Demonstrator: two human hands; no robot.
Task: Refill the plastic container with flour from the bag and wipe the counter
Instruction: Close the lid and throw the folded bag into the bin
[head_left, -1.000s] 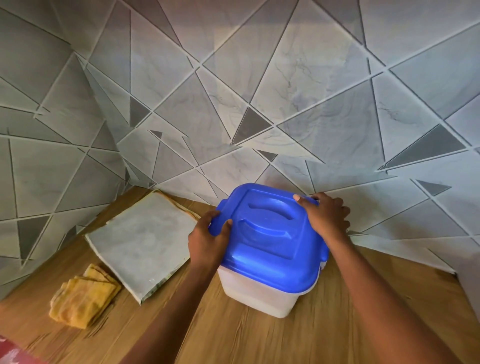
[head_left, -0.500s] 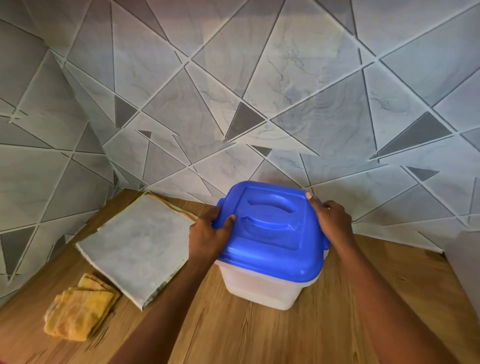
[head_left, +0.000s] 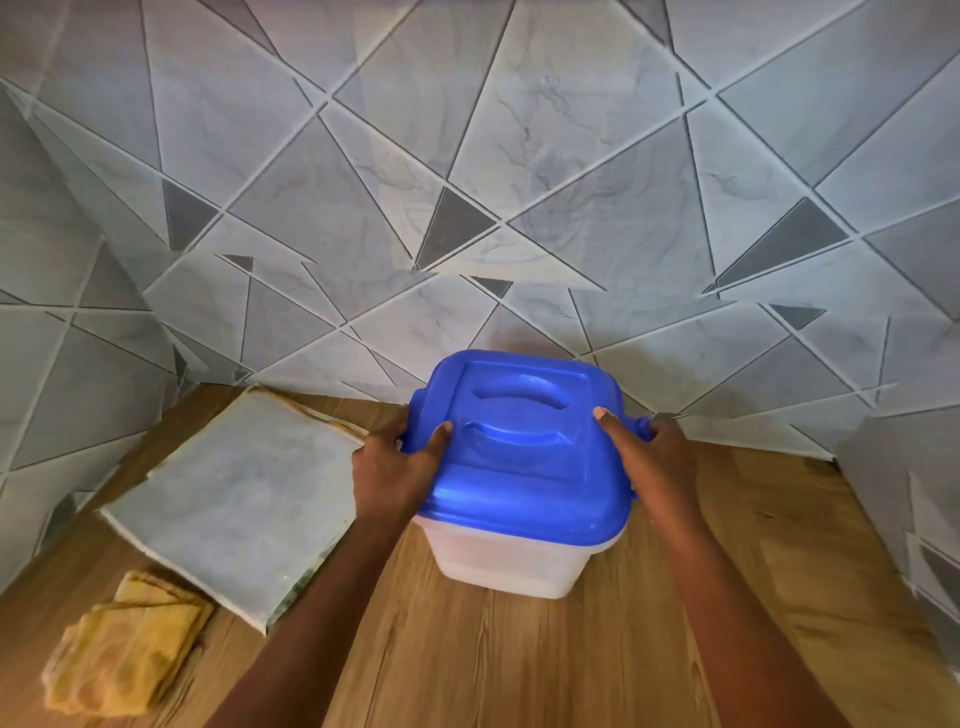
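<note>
A translucent white plastic container (head_left: 511, 561) stands on the wooden counter (head_left: 519, 660), closed by a blue lid (head_left: 524, 478) with a moulded handle. My left hand (head_left: 397, 467) grips the lid's left edge, thumb on top. My right hand (head_left: 649, 462) grips the right edge by its tab, thumb on top too. To the left lies a flat grey paper flour bag (head_left: 234, 499). A folded yellow cloth (head_left: 122, 649) rests near the counter's front left.
Tiled walls with a triangle pattern (head_left: 467, 208) close the counter at the back, the left and the right, forming a corner nook. Bare wood shows in front of the container and to its right.
Both hands have slid along the lid's edges towards me, thumbs now further onto the top. The view has shifted slightly; the container stays where it was.
</note>
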